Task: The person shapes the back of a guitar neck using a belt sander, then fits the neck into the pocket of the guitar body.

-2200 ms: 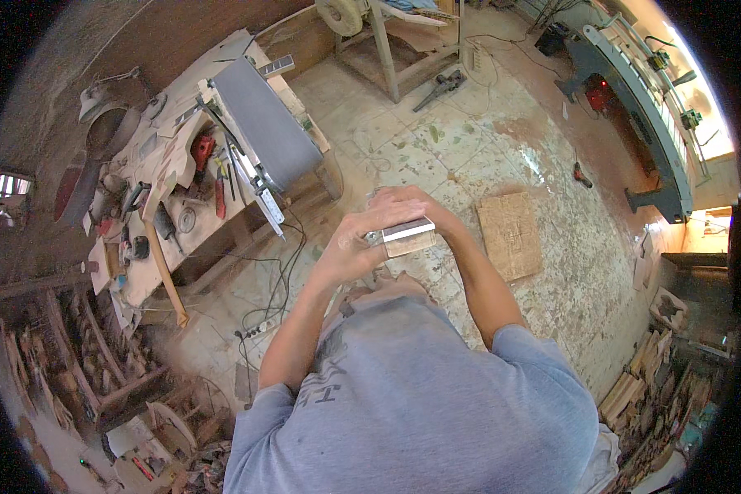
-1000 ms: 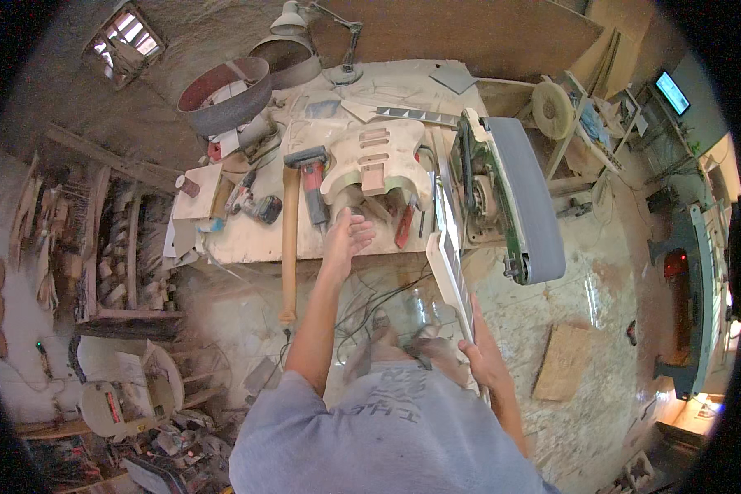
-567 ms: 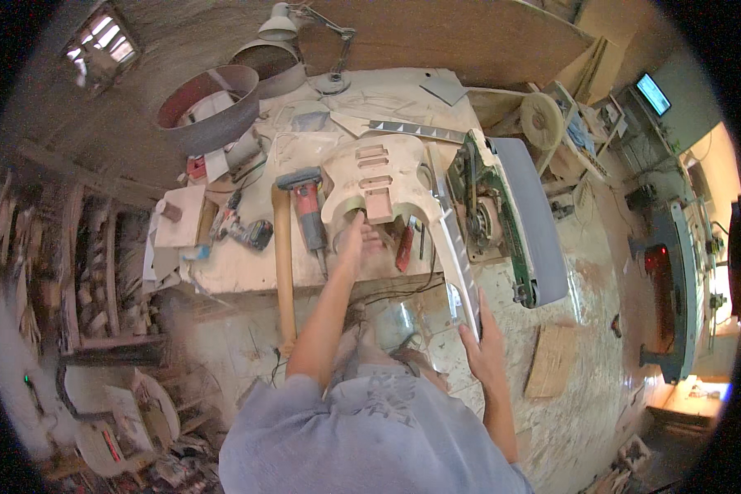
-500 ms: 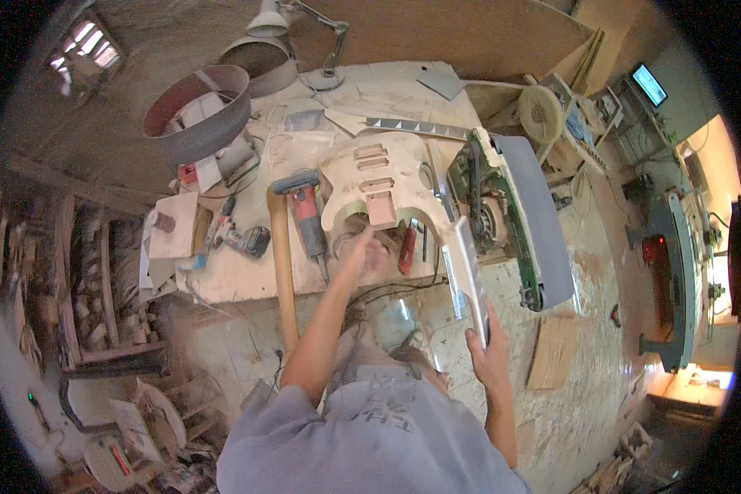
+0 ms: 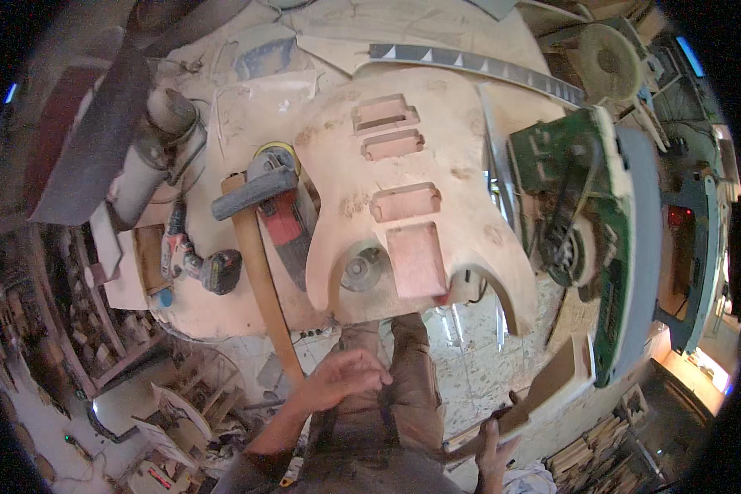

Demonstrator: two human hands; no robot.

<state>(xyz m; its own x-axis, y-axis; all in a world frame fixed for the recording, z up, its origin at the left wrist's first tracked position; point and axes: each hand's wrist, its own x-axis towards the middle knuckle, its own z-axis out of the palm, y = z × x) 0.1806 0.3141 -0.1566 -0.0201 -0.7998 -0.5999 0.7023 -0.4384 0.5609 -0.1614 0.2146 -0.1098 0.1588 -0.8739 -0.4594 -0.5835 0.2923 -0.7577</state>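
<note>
A pale wooden electric guitar body with several routed cavities lies on the workbench, its two horns toward me. My left hand hovers in front of the bench, below the left horn, with its fingers curled in and nothing visible in them. Low on the right, my right hand grips the lower end of a long flat board, tan-faced with a pale edge. The board slants up beside the belt sander. A hammer with a wooden handle and grey head lies left of the body, near a red and grey angle grinder.
A green belt sander with a grey belt stands at the right. Behind the body lies a dark fretboard with triangular inlays. A cordless drill rests on the left of the bench. Wood offcuts are stacked low on the right.
The view has come closer to the bench. My left hand has drawn back from the guitar body's horns toward me. My right hand has lowered the board, which now tilts outward.
</note>
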